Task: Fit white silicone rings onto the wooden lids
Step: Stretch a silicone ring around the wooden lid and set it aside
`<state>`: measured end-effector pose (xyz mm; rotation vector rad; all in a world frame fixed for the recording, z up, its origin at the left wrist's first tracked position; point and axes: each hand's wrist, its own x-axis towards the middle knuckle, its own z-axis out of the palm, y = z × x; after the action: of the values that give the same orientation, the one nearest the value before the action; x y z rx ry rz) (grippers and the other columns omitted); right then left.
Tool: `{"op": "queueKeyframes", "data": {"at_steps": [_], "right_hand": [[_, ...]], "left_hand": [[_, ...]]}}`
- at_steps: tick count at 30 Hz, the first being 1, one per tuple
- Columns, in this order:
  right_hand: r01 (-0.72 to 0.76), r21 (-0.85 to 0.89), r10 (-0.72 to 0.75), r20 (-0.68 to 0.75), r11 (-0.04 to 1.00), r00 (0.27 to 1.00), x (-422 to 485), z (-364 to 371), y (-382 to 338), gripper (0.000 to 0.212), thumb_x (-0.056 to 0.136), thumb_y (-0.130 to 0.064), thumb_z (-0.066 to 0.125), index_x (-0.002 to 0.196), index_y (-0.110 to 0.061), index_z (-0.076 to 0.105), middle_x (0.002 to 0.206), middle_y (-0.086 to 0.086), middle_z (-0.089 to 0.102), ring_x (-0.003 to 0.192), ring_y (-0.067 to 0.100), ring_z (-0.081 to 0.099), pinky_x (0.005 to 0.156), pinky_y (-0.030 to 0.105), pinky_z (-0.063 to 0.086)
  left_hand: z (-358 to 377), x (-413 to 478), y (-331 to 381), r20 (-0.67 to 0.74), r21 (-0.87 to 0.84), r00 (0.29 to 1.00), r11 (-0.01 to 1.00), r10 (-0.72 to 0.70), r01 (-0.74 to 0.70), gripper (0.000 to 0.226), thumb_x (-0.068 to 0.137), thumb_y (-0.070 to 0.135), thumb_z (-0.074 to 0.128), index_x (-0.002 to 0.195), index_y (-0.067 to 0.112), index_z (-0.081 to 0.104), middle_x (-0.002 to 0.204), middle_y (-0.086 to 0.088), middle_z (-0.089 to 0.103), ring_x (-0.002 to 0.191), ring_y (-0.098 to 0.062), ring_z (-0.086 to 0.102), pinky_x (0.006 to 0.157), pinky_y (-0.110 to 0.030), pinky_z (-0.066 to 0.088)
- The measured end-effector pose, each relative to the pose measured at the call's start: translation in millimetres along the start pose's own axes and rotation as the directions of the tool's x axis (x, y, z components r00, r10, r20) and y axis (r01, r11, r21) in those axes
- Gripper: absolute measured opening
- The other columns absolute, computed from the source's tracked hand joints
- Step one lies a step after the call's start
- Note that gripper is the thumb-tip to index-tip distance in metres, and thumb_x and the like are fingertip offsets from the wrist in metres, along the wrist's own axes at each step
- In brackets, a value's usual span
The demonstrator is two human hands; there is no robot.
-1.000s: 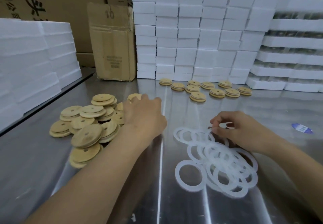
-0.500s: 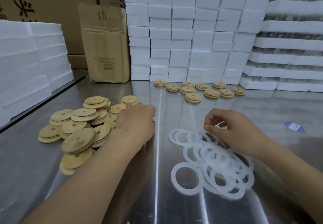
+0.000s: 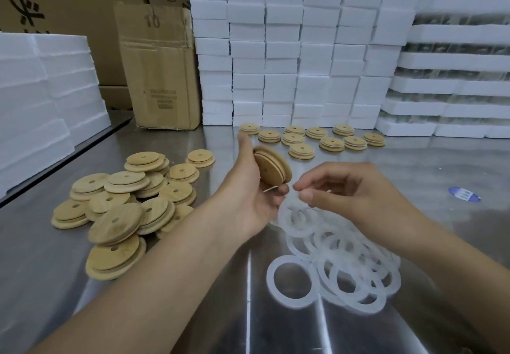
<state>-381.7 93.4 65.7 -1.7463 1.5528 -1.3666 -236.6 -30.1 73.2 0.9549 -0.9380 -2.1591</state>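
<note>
My left hand holds one wooden lid up on edge above the steel table, fingers curled round it. My right hand is just to its right and pinches a white silicone ring that hangs below the fingertips over a loose pile of rings. A heap of bare wooden lids lies at the left. Several lids with a white ring fitted sit in rows at the back.
The steel table carries a blue sticker at the right. A cardboard box stands at the back left. White foam blocks are stacked along the back, with more foam at the left.
My left hand has lifted a lid off the heap and brought it to the middle. My right hand has raised a ring from the pile toward the lid.
</note>
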Motion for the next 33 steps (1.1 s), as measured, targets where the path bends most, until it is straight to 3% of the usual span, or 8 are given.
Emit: {"op": "queueKeyframes", "data": {"at_steps": [3, 6, 9, 12, 20, 27, 31, 33], "right_hand": [[-0.003, 0.151, -0.003, 0.04, 0.989, 0.999, -1.4, 5.3, -1.1, 0.011, 0.092, -0.019, 0.08, 0.102, -0.019, 0.081, 0.096, 0.004, 0.08, 0.093, 0.016, 0.076, 0.085, 0.023, 0.058], [0.01, 0.199, -0.017, 0.035, 0.98, 0.999, -2.3, 7.2, -3.0, 0.012, 0.089, -0.021, 0.082, 0.1, -0.018, 0.082, 0.089, 0.0, 0.078, 0.082, 0.008, 0.071, 0.073, 0.014, 0.053], [0.035, 0.189, -0.027, -0.046, 0.981, 0.999, -2.1, 6.1, -5.3, 0.014, 0.087, -0.024, 0.082, 0.101, -0.021, 0.082, 0.085, -0.004, 0.076, 0.071, 0.003, 0.064, 0.061, 0.012, 0.048], [0.04, 0.165, -0.012, -0.166, 0.985, 0.986, -0.5, 3.0, -5.8, 0.017, 0.084, -0.028, 0.082, 0.101, -0.024, 0.082, 0.085, -0.004, 0.077, 0.063, 0.006, 0.059, 0.057, 0.015, 0.046], [0.017, 0.042, -0.002, -0.323, 0.999, 0.946, 3.8, -4.4, 6.2, 0.01, 0.091, -0.015, 0.081, 0.1, -0.019, 0.078, 0.087, 0.003, 0.076, 0.054, 0.014, 0.062, 0.049, 0.022, 0.049], [-0.035, 0.061, 0.053, -0.33, 0.998, 0.942, 6.4, -5.5, 15.4, 0.013, 0.093, -0.012, 0.079, 0.095, -0.025, 0.079, 0.089, 0.003, 0.077, 0.059, 0.019, 0.069, 0.05, 0.02, 0.05], [-0.066, 0.2, 0.127, -0.309, 0.977, 0.942, 7.8, -4.1, 20.8, 0.012, 0.093, -0.01, 0.079, 0.096, -0.022, 0.08, 0.082, 0.009, 0.074, 0.063, 0.019, 0.065, 0.057, 0.023, 0.054], [-0.082, 0.279, 0.166, -0.291, 0.957, 0.942, 8.4, -4.0, 22.2, 0.01, 0.093, -0.011, 0.079, 0.097, -0.02, 0.081, 0.081, 0.01, 0.072, 0.064, 0.018, 0.063, 0.057, 0.024, 0.054]], "left_hand": [[-0.4, -1.4, -2.7, -0.034, 0.023, 0.999, 1.0, -0.013, 0.014, 0.088, 0.089, 0.094, 0.029, 0.082, 0.01, 0.055, 0.052, -0.001, 0.04, 0.034, -0.013, 0.028, 0.037, -0.019, 0.023], [-3.5, -1.9, -2.4, -0.057, 0.171, 0.996, 0.984, 0.061, -0.051, 0.08, 0.092, 0.089, 0.035, 0.087, 0.012, 0.055, 0.047, 0.002, 0.027, 0.032, -0.012, 0.022, 0.035, -0.02, 0.02], [-5.3, -2.2, -4.6, 0.057, 0.268, 0.989, 0.953, 0.133, -0.144, 0.063, 0.102, 0.073, 0.048, 0.088, 0.012, 0.062, 0.054, -0.004, 0.052, 0.044, -0.016, 0.047, 0.047, -0.024, 0.041], [-5.3, -3.0, -7.9, 0.102, 0.436, 0.958, 0.854, 0.268, -0.286, 0.042, 0.109, 0.054, 0.053, 0.109, 0.019, 0.075, 0.08, 0.001, 0.078, 0.063, -0.011, 0.07, 0.062, -0.029, 0.055], [5.4, -11.1, -14.1, 0.251, 0.56, 0.935, 0.751, 0.25, -0.351, 0.044, 0.106, 0.062, 0.049, 0.099, 0.031, 0.079, 0.096, 0.005, 0.081, 0.085, -0.013, 0.073, 0.072, -0.031, 0.052], [3.8, -10.4, -21.9, 0.498, 0.608, 0.837, 0.596, 0.227, -0.524, 0.012, 0.096, 0.031, 0.072, 0.106, 0.029, 0.078, 0.091, 0.009, 0.079, 0.083, -0.001, 0.073, 0.07, -0.02, 0.051], [0.5, -4.5, -28.4, 0.522, 0.64, 0.804, 0.492, 0.284, -0.59, 0.028, 0.085, 0.027, 0.087, 0.111, 0.028, 0.076, 0.104, 0.003, 0.078, 0.103, -0.015, 0.074, 0.097, -0.044, 0.06], [-0.9, -0.9, -32.2, 0.495, 0.644, 0.805, 0.485, 0.326, -0.592, 0.028, 0.083, 0.025, 0.086, 0.109, 0.028, 0.077, 0.103, 0.004, 0.078, 0.102, -0.018, 0.076, 0.099, -0.049, 0.06]]}}
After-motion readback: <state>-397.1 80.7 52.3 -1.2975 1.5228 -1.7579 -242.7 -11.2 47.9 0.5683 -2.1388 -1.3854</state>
